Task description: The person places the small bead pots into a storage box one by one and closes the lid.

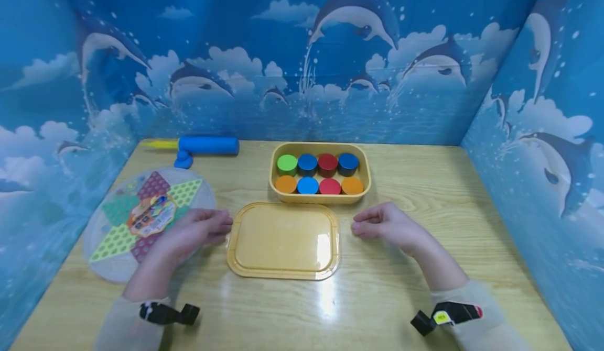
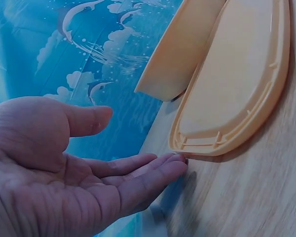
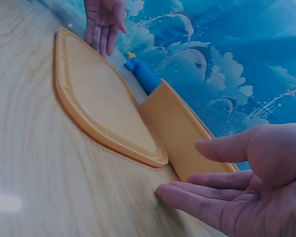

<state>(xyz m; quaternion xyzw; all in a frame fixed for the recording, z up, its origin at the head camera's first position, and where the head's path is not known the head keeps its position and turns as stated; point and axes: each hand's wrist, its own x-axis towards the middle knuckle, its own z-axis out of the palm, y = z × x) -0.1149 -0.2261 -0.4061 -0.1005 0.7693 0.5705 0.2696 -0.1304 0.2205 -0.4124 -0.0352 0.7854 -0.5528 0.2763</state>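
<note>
A flat yellow plastic lid (image 1: 283, 241) with a raised rim lies on the table between my two hands. Just left of it is my left hand (image 1: 200, 229), its fingers straight and the fingertips close to the lid's short edge; from the left wrist view (image 2: 89, 168) I cannot tell whether they touch. My right hand (image 1: 389, 229) hovers to the right of the lid, apart from it, thumb and fingers extended with nothing between them. Behind the lid stands a yellow tray (image 1: 321, 199) holding two rows of round capped pots, among them a green one (image 1: 287, 164) and a dark red one (image 1: 327, 165).
A clear round board with a coloured star (image 1: 115, 241) lies at the left, partly under my left forearm. Behind it are a blue cylinder with a yellow tip (image 1: 208, 145) and a small blue piece (image 1: 183, 159). Dolphin-print curtains (image 1: 302, 105) wall the table's back and sides.
</note>
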